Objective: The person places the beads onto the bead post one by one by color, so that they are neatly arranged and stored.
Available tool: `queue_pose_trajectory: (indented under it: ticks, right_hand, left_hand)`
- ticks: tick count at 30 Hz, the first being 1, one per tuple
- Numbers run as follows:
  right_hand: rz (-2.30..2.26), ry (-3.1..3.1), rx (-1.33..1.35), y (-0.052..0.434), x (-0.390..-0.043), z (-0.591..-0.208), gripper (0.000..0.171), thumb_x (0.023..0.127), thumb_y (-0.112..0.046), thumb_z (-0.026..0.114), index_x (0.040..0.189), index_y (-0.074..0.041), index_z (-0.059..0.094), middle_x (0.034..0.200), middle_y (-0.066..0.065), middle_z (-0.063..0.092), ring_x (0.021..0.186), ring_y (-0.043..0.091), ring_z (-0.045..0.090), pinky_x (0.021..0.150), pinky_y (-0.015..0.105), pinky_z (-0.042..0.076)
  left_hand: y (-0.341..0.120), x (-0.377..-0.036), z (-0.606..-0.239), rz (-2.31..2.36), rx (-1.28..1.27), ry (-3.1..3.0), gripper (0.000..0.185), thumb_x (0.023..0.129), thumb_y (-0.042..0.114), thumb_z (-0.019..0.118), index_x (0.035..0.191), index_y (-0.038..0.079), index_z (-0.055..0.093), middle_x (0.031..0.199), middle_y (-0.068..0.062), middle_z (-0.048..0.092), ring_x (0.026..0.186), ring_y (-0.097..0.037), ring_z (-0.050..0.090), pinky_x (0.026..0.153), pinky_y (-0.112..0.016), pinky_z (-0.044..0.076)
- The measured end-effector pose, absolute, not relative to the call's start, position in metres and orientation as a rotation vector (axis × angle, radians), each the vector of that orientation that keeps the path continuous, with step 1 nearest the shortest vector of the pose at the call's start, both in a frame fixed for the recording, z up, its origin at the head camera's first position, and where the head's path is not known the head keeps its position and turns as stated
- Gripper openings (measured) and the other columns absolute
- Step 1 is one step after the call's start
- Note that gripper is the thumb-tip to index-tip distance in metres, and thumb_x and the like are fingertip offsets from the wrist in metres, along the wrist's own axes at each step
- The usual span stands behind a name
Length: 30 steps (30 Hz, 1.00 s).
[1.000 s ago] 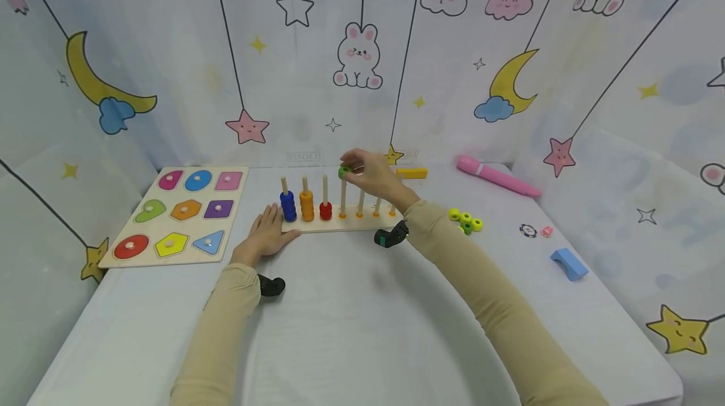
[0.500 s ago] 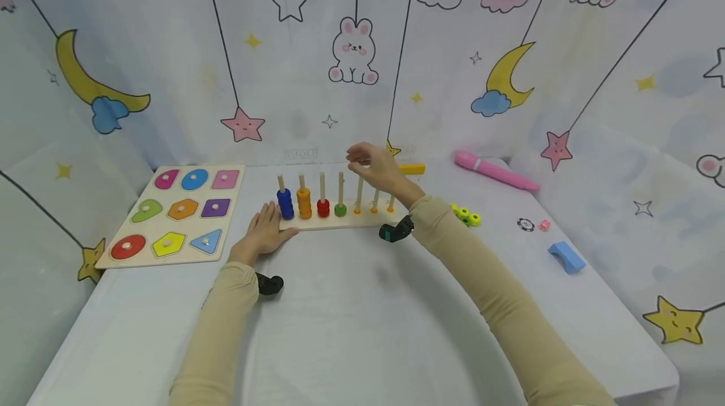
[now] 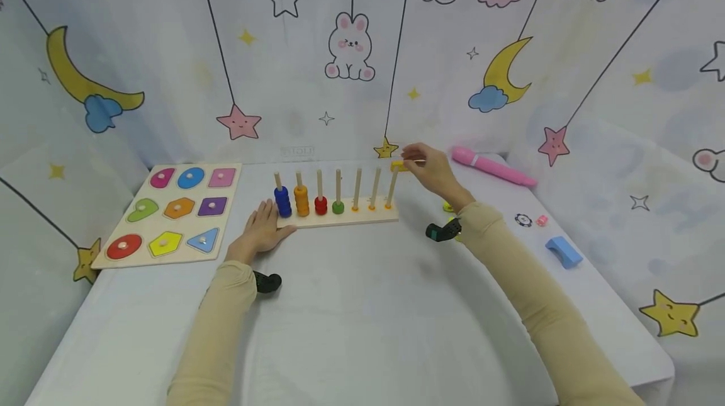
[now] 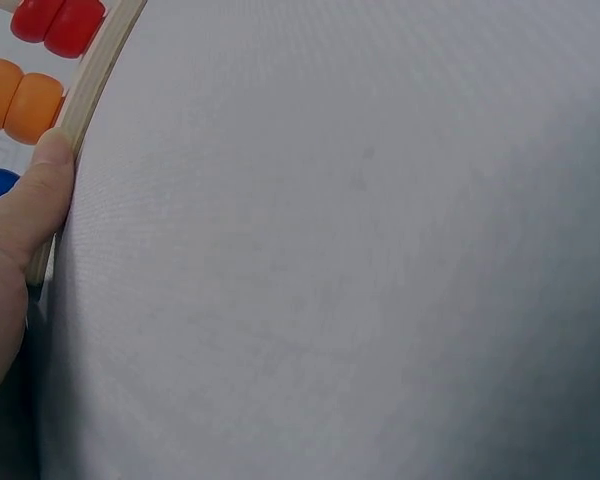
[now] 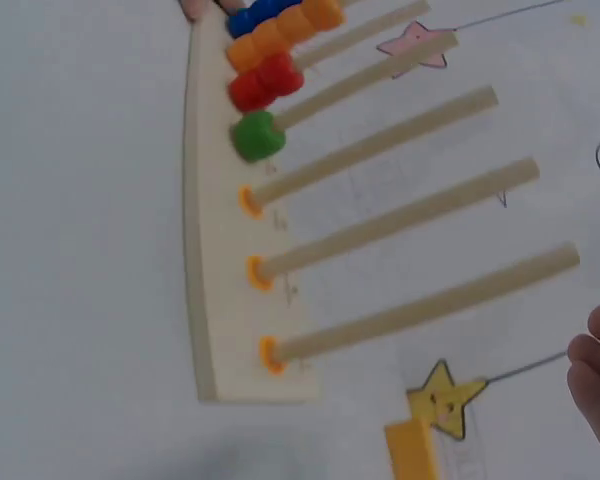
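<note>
My left hand (image 3: 259, 230) rests flat at the left end of a wooden peg board (image 3: 362, 219), its thumb (image 4: 50, 175) pressing the front edge. Blue beads (image 3: 282, 202), orange beads (image 3: 301, 202), two red beads (image 3: 320, 206) and one green bead (image 5: 258, 135) sit on pegs from left to right. Three further pegs carry only thin orange rings (image 5: 270, 354) at their feet. My right hand (image 3: 432, 170) is in the air beside the top of the rightmost peg, fingers loosely bent, holding nothing. Its fingertips show at the right wrist view's edge.
A shape puzzle board (image 3: 189, 223) lies at the left. Behind the right hand is a yellow block (image 3: 399, 167). Green beads (image 3: 448, 207) are partly hidden by the right sleeve. Further right lie a pink pen-like toy (image 3: 493, 168), a patterned disc (image 3: 523, 220) and a blue arch block (image 3: 564, 252).
The right hand let go of the green bead, which dropped down the fourth peg to the base. That hand then moved right, past the last peg. The left hand stays put.
</note>
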State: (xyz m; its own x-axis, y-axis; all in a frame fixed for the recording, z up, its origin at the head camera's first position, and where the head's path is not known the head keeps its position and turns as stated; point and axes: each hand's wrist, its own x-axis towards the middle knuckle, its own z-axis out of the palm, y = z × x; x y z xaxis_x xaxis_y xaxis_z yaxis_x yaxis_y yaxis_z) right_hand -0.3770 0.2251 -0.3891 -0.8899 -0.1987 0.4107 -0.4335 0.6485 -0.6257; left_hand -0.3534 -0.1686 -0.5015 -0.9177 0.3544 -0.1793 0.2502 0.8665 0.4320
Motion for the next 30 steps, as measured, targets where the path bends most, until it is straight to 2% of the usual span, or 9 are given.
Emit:
queue_pose_trajectory:
  ticks: [7,14,18,24,30]
  right_hand:
    - [1.020,-2.704,0.356,0.294,-0.349,-0.412,0.031,0.093,-0.013,0.061,0.121,0.000,0.056,0.114,0.015,0.063,0.102,0.025,0.062,0.089,0.038,0.050]
    - [0.943,-2.732,0.329,0.344,-0.318,-0.437,0.030,0.092,-0.009,0.060,0.120,0.001,0.057,0.109,0.015,0.065,0.099,0.028,0.063,0.085,0.037,0.052]
    - [0.915,-2.746,0.322,0.359,-0.304,-0.448,0.028,0.093,-0.011,0.060,0.118,0.002,0.058,0.105,0.016,0.066,0.095,0.029,0.064,0.082,0.037,0.053]
    - [0.876,-2.770,0.294,0.371,-0.289,-0.461,0.028,0.092,-0.015,0.062,0.117,0.000,0.060,0.099,0.013,0.068,0.091,0.028,0.064,0.078,0.044,0.053]
    - [0.897,-2.755,0.301,0.371,-0.283,-0.471,0.030,0.089,-0.008,0.065,0.115,0.004,0.059,0.102,0.017,0.066,0.093,0.030,0.064,0.079,0.041,0.054]
  left_hand:
    - [-0.170,-0.361,-0.507,0.585,0.489,2.790,0.092,0.096,0.057,0.034,0.145,-0.013,-0.002,0.152,-0.028,-0.011,0.139,-0.039,-0.015,0.111,-0.050,-0.011]
    - [-0.169,-0.358,-0.505,0.580,0.476,2.787,0.092,0.096,0.055,0.037,0.144,-0.014,-0.002,0.151,-0.030,-0.010,0.139,-0.039,-0.014,0.111,-0.050,-0.011]
    - [-0.169,-0.353,-0.501,0.577,0.462,2.782,0.090,0.097,0.053,0.037,0.144,-0.015,-0.001,0.151,-0.031,-0.009,0.140,-0.040,-0.012,0.112,-0.050,-0.009]
    - [-0.169,-0.353,-0.500,0.592,0.459,2.786,0.089,0.097,0.052,0.038,0.144,-0.014,0.001,0.152,-0.030,-0.008,0.140,-0.040,-0.011,0.112,-0.050,-0.008]
    - [-0.170,-0.357,-0.506,0.611,0.476,2.792,0.093,0.096,0.057,0.036,0.145,-0.013,0.001,0.152,-0.030,-0.008,0.140,-0.039,-0.012,0.112,-0.050,-0.010]
